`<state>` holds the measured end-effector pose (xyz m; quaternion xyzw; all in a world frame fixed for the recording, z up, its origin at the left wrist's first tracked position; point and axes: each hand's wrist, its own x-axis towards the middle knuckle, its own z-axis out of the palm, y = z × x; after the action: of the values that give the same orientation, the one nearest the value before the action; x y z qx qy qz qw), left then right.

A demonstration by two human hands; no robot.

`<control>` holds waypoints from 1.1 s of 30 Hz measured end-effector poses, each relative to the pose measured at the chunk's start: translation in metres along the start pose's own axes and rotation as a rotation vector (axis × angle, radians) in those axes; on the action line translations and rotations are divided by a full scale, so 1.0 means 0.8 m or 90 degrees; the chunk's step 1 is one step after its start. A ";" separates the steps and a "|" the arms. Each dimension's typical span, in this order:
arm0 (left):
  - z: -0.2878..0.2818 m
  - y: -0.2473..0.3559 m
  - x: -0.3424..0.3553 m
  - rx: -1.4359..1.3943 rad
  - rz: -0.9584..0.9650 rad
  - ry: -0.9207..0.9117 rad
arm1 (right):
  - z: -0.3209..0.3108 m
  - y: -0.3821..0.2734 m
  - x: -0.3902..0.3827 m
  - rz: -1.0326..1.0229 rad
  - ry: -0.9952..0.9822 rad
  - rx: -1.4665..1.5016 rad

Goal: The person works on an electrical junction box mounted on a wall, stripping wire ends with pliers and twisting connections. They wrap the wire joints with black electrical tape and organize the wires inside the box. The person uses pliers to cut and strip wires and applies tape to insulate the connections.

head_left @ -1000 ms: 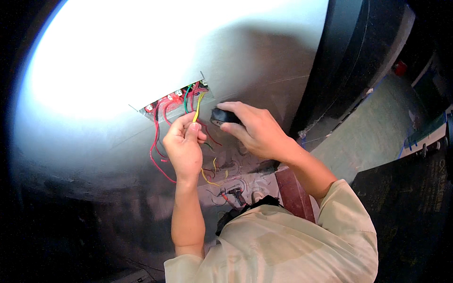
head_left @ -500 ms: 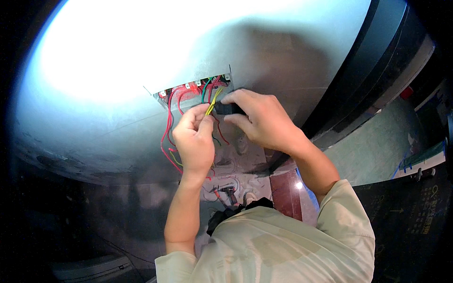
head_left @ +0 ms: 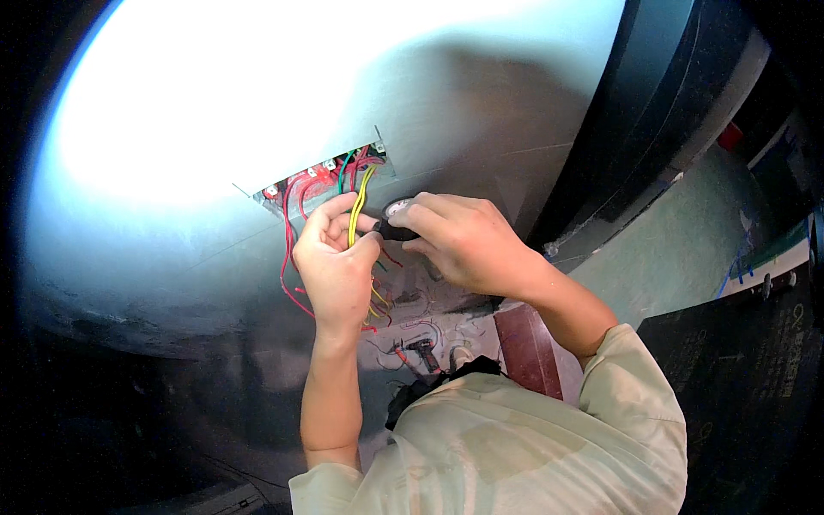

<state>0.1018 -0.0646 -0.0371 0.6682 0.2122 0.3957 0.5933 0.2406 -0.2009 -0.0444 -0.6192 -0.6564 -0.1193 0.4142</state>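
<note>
My left hand [head_left: 336,270] pinches a bundle of yellow wires [head_left: 359,206] between thumb and fingers. The wires run down from a rectangular wall opening [head_left: 263,199]. My right hand [head_left: 470,243], close on the right, grips a roll of black tape [head_left: 397,208] with a pale core. A black strip from it reaches the left thumb and fingertips beside the yellow wires; whether it wraps around them I cannot tell. Red wires [head_left: 285,245] hang loose left of my left hand, and a green wire [head_left: 343,169] comes out near the yellow ones.
Below, a drill [head_left: 423,352] lies on the floor among scattered wire offcuts. Bright light washes the upper left of the wall [head_left: 197,103]. A dark vertical column [head_left: 631,112] stands to the right, and a dark printed board [head_left: 738,369] is at the lower right.
The right hand has come nearer the left, its fingers now closed round the tape roll, whose pale core shows. Black tape now meets the left fingertips. The view has shifted slightly.
</note>
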 end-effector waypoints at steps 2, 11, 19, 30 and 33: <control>-0.001 0.002 0.000 -0.036 -0.014 -0.004 | 0.004 0.001 -0.001 -0.013 0.006 -0.010; -0.004 0.007 0.006 -0.140 -0.052 -0.004 | 0.014 -0.004 0.013 0.045 -0.041 -0.037; -0.012 -0.020 0.005 0.069 0.081 0.037 | -0.001 -0.012 0.042 0.048 0.065 0.022; -0.007 -0.018 0.002 0.252 0.268 0.079 | -0.018 -0.005 0.075 0.103 -0.078 -0.039; -0.009 -0.020 0.005 0.243 0.275 0.076 | -0.020 -0.006 0.079 0.133 -0.135 -0.060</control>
<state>0.1014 -0.0540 -0.0516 0.7731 0.1705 0.5041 0.3453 0.2498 -0.1673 0.0110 -0.7123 -0.6219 -0.0399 0.3230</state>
